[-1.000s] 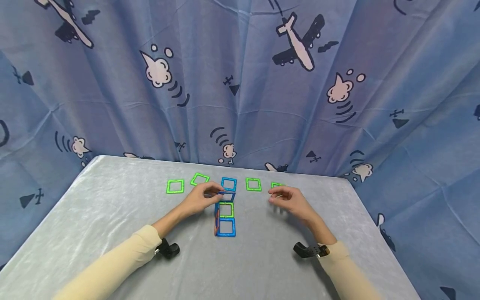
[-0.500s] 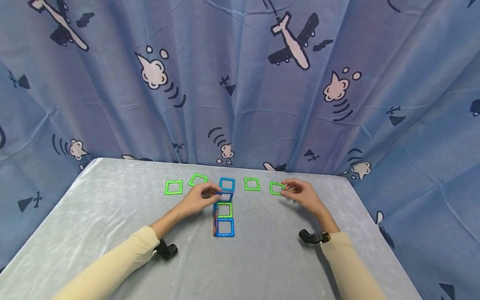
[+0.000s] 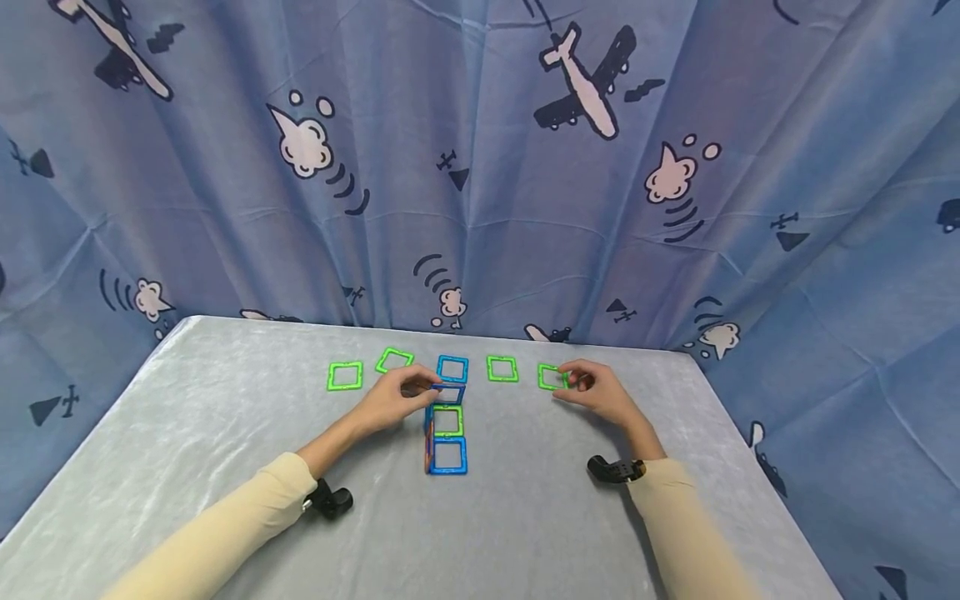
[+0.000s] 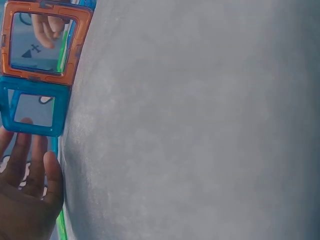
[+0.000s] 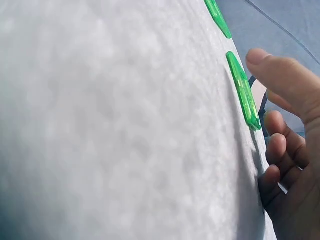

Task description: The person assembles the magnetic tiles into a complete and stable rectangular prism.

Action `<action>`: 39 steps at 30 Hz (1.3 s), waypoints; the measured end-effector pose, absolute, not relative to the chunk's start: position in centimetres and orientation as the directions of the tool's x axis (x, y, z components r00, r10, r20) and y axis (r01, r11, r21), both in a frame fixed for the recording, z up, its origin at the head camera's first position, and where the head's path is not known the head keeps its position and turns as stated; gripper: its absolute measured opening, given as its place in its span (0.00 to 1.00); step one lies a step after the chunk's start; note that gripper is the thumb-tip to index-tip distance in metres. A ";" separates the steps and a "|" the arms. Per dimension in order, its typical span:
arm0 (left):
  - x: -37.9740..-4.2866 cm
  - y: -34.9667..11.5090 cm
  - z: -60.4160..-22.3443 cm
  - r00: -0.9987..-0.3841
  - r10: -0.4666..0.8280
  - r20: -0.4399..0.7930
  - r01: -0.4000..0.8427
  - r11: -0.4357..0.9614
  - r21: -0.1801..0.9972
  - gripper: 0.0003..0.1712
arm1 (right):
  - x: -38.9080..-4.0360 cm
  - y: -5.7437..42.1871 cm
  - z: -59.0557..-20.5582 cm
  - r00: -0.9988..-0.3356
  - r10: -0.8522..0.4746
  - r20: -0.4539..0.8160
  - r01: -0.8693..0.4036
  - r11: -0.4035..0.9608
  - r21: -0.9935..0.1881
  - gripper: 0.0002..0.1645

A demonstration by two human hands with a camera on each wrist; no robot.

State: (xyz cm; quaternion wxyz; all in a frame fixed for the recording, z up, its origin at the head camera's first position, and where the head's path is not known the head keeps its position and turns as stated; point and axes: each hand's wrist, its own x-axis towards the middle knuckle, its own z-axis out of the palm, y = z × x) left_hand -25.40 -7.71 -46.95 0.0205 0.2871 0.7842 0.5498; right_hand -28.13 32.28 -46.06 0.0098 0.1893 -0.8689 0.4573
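Square magnetic tiles form a row in the middle of the table, seen in the head view. Its front is a flat blue tile (image 3: 448, 471), with a flat green tile (image 3: 447, 408) behind it. An orange tile (image 3: 429, 450) stands upright along their left side. My left hand (image 3: 388, 402) pinches the left edge of a raised blue tile (image 3: 462, 396) at the row's back. The left wrist view shows fingertips against a blue tile (image 4: 61, 107) beside the orange one. My right hand (image 3: 600, 396), thumb and index apart, is beside a flat green tile (image 3: 542, 377), gripping nothing visible.
A loose blue tile (image 3: 452, 358) lies just behind the row. Loose green tiles lie at its right (image 3: 502, 380), at its left (image 3: 394, 351) and farther left (image 3: 345, 388). A patterned curtain (image 3: 480, 183) hangs behind the table (image 3: 540, 517).
My right hand moved right to the rightmost green tile, then shifted slightly back with thumb and index spread wider. The left hand has stayed at the raised blue tile.
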 end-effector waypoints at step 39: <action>-25.4 -7.6 -46.8 -0.827 0.477 0.298 0.441 0.221 0.870 0.13 | -28.1 31.4 -46.7 -0.951 -0.260 0.168 -0.302 0.658 -0.689 0.03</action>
